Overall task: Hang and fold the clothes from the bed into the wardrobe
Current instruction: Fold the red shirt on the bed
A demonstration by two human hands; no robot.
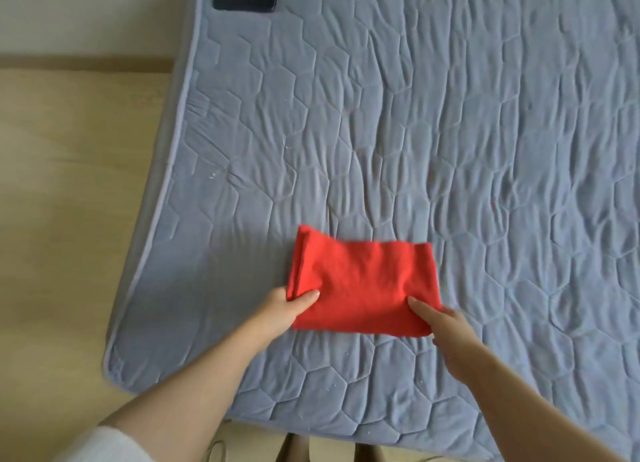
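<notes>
The folded red garment (363,285) lies on the quilted bed (450,115) just ahead of us, its long axis running left to right. Our left hand (282,309) and right hand (446,326) pinch its 2 near corners, equally close.

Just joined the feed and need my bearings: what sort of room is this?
Most likely a bedroom: a bed with a quilted grey-blue cover fills the view, a pale wooden floor runs beside it, and a folded red garment lies on the cover.
</notes>
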